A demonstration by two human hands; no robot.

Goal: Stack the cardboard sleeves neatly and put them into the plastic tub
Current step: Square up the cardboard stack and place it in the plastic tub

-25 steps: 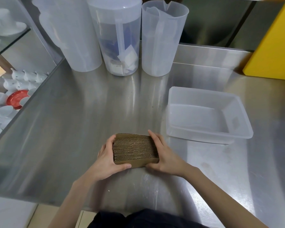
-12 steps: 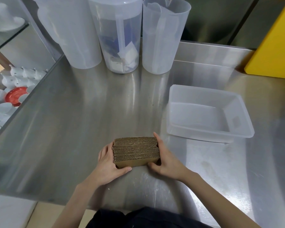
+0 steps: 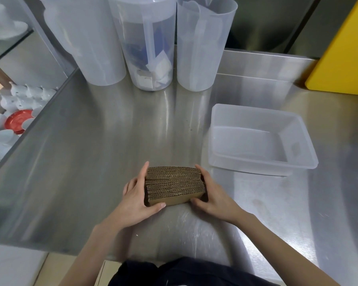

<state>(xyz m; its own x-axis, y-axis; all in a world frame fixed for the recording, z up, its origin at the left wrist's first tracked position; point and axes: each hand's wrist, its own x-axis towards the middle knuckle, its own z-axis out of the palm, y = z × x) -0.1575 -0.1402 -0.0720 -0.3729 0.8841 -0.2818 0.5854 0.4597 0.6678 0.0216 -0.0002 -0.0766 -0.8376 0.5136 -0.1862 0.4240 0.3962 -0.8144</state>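
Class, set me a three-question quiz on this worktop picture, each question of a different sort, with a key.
1. True or false: the plastic tub already holds cardboard sleeves.
2. Which hands touch the stack of cardboard sleeves? A) left only B) right only C) both
3. Fill in: the tub sits to the ____ of the stack.

Key:
1. False; the tub is empty.
2. C; the left hand and right hand press its two ends on the steel worktop.
3. Right.

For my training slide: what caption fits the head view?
Both hands, left and right, square a stack of cardboard sleeves beside an empty plastic tub.
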